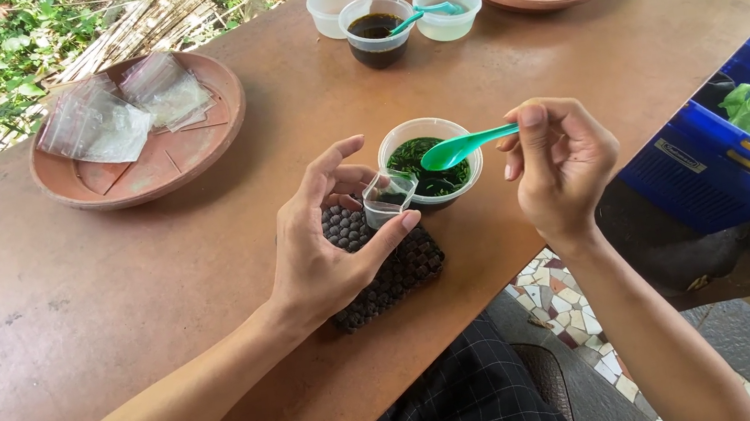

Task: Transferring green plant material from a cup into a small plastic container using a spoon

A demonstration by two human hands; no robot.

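Hands (322, 246) over brown table (69, 309) (outdoors, perhaps a porch): small cup (388, 196) pinched, green spoon (463, 146) gripped.

One head-worn view looks steeply down and forward, close over the brown table (117, 302), its far edge meeting greenery up top.

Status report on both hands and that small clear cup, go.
Left hand grips small clear square plastic cup. Right hand holds green plastic spoon over round clear tub of dark green bits. Black tray of dark pellets under left hand; nothing blocking.
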